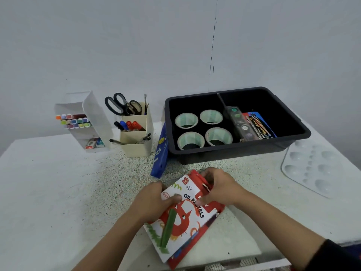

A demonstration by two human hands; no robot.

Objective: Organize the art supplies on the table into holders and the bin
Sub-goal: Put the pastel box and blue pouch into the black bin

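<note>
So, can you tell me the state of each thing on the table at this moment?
oil pastels box, held, far flap seems open
left hand, grips its left edge
right hand, grips its far end
black bin, tape rolls in left compartment, paint set in right
beige holder, upright, scissors standing inside
blue box, leaning against the bin
palette, flat on the table

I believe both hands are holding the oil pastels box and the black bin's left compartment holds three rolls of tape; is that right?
Not quite. The head view shows four rolls of tape in the left compartment of the black bin, not three. The left hand and right hand do both hold the oil pastels box.
</note>
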